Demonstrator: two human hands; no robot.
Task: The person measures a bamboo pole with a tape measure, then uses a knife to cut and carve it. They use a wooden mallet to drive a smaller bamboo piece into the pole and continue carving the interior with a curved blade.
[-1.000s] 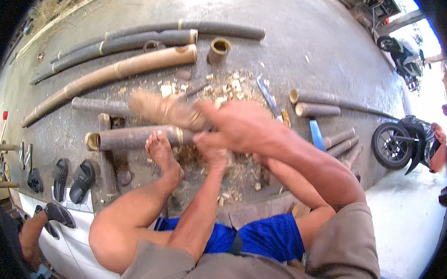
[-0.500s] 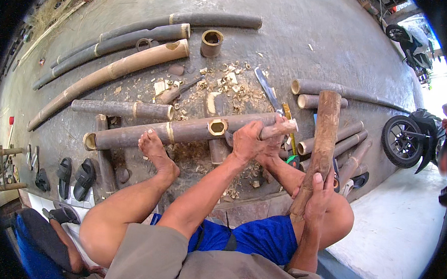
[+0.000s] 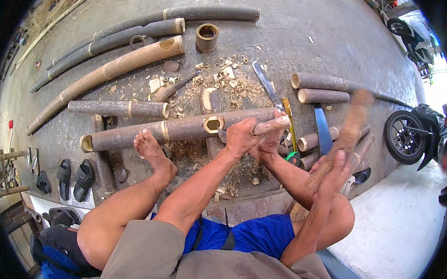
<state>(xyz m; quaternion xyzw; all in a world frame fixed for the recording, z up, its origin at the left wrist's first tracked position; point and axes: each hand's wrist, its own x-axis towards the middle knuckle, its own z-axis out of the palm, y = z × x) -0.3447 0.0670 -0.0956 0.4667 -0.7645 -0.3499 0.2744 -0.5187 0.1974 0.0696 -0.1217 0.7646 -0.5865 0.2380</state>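
Left hand [image 3: 241,136] closed in a firm grip around a chisel-like tool with a pale wooden handle [image 3: 270,126]; the handle sticks out to the right of the fist, the working end meets a squarish hole [image 3: 213,124] cut in the long grey-brown bamboo pole [image 3: 176,130]. Blade itself hidden by the fingers.

Right hand [image 3: 333,171] closed around the lower end of a brown wooden club [image 3: 349,127], raised and tilted above and to the right of the pole's near end. The club is motion-blurred; detail of its head cannot be told.

The pole lies across the concrete floor [image 3: 309,43], propped on short cross-pieces. A bare foot [image 3: 152,153] presses on the pole left of the hole. Pale wood chips and shavings [image 3: 226,81] are scattered on the floor just behind the pole, more beneath it near the hands.

Behind the pole: a shorter bamboo section [image 3: 119,108], then a long curved tan bamboo stem [image 3: 111,70], two darker long stems beyond it, and a short bamboo ring [image 3: 207,37] standing upright. Right of the pole: a long-bladed knife [image 3: 265,82], a blue flat strip [image 3: 322,129], several cut bamboo lengths [image 3: 323,96]. Far right of the pole, a motorcycle wheel [image 3: 404,136]. Left of the pole, near the foot side, dark sandals [image 3: 75,178].
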